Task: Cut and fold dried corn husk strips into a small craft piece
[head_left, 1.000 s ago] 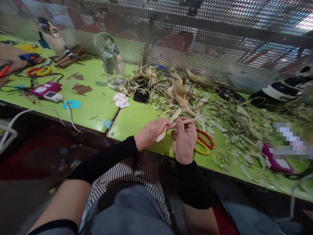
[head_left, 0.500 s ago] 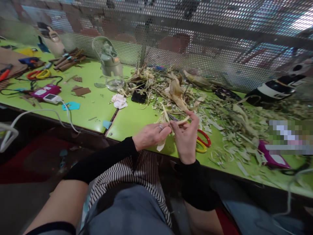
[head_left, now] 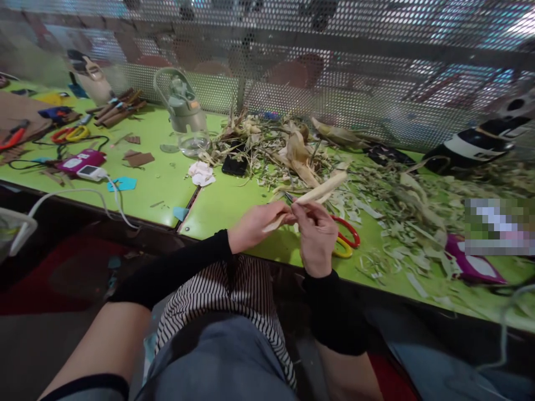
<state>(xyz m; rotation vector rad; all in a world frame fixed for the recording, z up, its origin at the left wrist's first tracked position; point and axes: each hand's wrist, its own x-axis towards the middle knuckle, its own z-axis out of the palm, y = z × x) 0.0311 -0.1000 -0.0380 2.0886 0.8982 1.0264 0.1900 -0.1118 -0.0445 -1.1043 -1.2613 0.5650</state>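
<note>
My left hand [head_left: 261, 223] and my right hand [head_left: 315, 234] meet just above the front edge of the green table. Both are closed on a pale strip of corn husk [head_left: 324, 188]. Its wide end slants up to the right past my right fingers, and a pale tip pokes out below my left fingers. A pair of scissors with red and yellow handles [head_left: 350, 233] lies on the table behind my right hand, partly hidden by it. Dry husks [head_left: 297, 147] are heaped beyond my hands.
Shreds of husk [head_left: 401, 228] cover the right side. Behind stand a grey-green bottle [head_left: 184, 106] and a dark bottle [head_left: 468, 145] lying tilted. A crumpled tissue [head_left: 201, 174], a purple device [head_left: 83, 159] with a white cable, and another purple device [head_left: 470, 262] lie about. A perforated metal screen [head_left: 276, 83] runs along the back.
The husk strip between my hands has turned, with its wide end now pointing up to the right. My right hand has rolled over so its fingers curl in closer to my left.
</note>
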